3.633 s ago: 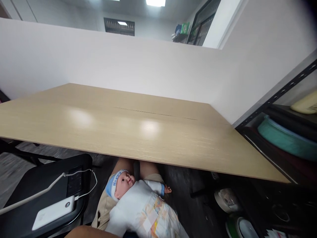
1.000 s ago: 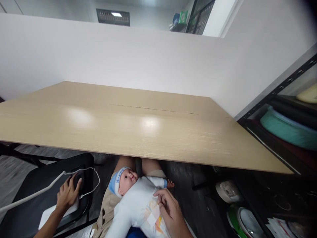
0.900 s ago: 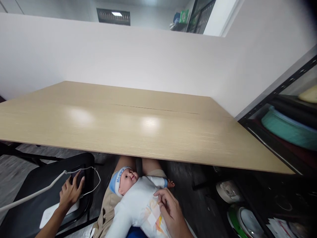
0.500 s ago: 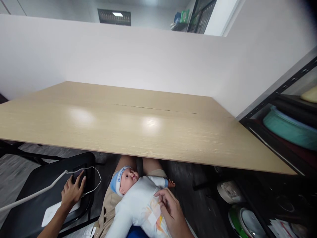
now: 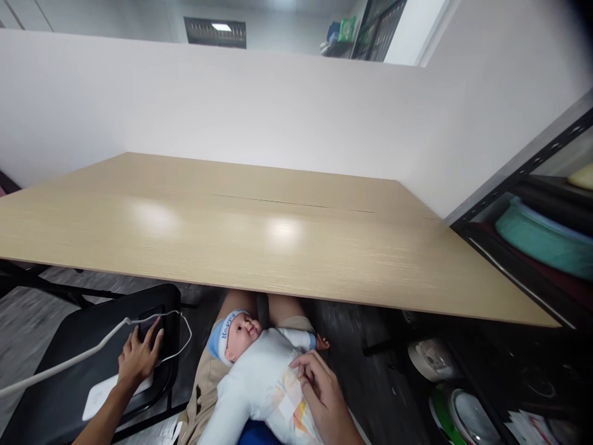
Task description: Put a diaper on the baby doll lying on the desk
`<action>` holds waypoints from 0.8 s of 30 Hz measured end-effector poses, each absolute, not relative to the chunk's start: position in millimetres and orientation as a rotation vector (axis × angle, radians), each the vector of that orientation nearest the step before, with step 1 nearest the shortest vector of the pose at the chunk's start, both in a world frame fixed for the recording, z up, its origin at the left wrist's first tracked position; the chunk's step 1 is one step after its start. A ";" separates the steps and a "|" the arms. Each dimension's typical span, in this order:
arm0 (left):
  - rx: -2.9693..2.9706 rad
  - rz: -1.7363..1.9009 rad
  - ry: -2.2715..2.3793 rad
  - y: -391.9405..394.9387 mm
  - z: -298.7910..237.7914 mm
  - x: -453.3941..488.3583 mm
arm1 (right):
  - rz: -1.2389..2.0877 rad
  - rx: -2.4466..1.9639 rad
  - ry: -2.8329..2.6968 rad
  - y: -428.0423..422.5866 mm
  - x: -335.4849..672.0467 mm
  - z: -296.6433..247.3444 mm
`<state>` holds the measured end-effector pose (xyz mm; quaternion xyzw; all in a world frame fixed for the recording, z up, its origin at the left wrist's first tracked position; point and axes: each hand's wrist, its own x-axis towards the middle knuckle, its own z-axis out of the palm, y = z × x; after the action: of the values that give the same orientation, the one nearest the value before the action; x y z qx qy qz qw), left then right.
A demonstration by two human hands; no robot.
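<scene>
A baby doll (image 5: 259, 364) lies on its back across my lap. It wears a blue and white headband cap (image 5: 224, 337), a white top and a diaper (image 5: 290, 402) with orange and yellow print. My right hand (image 5: 322, 389) rests at the diaper's waist, fingers curled and thumb near the index finger; what they hold, if anything, is hidden. On a black chair seat, my left hand (image 5: 139, 353) has its fingers spread over a dark, flat, phone-like device (image 5: 151, 322). A white flat box (image 5: 98, 395) lies partly under that forearm, beside a white cable (image 5: 99, 343).
A wooden table (image 5: 278, 235) stands in front, its near edge over my knees. The black chair (image 5: 60, 358) is at the left. A shelf rack (image 5: 519, 179) at the right holds a teal item (image 5: 546, 238). Round containers (image 5: 467, 411) sit low at the right.
The whole view has shifted slightly. Both hands and the doll stay in nearly the same places.
</scene>
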<state>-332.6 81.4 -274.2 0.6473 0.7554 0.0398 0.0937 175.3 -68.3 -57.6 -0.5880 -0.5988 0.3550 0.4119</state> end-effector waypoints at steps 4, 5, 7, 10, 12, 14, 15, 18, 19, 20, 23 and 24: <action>1.784 0.285 2.258 85.5 -267.2 -326.1 | 0.907 -1.480 -1.488 -67.6 174.7 -55.6; 1.727 0.340 2.280 86.4 -266.2 -323.7 | 0.919 -1.474 -1.476 -67.2 175.9 -54.9; 1.592 0.452 2.355 86.3 -265.1 -317.9 | 0.945 -1.458 -1.442 -66.2 182.1 -53.0; 1.501 0.604 2.411 75.8 -262.2 -305.8 | 0.923 -1.473 -1.397 -65.7 201.7 -49.1; 1.513 0.723 2.280 59.8 -254.9 -293.0 | 0.872 -1.519 -1.382 -67.2 219.5 -47.1; 1.451 0.865 2.012 38.7 -239.7 -273.7 | 0.832 -1.590 -1.376 -70.2 236.8 -46.5; 1.381 0.937 1.862 27.8 -228.5 -261.5 | 0.826 -1.629 -1.383 -72.1 244.1 -46.9; 1.320 1.001 1.631 -0.1 -180.7 -216.2 | 0.878 -1.752 -1.443 -78.0 257.5 -50.3; 1.364 1.007 1.596 -6.5 -161.0 -199.5 | 0.916 -1.790 -1.468 -79.5 258.9 -52.2; 1.436 1.010 1.542 -11.2 -140.1 -182.6 | 0.956 -1.820 -1.489 -80.6 259.1 -54.4; 1.813 1.075 1.241 -16.9 -75.4 -131.8 | 1.071 -1.839 -1.519 -80.3 254.8 -61.9; 1.958 1.072 1.094 -16.6 -55.2 -114.9 | 1.098 -1.832 -1.511 -78.9 252.7 -64.4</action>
<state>-114.9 -16.6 -55.2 0.7458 0.4165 0.4082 0.3220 252.7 -78.9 -64.4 -0.6763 -0.5577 0.4052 0.2596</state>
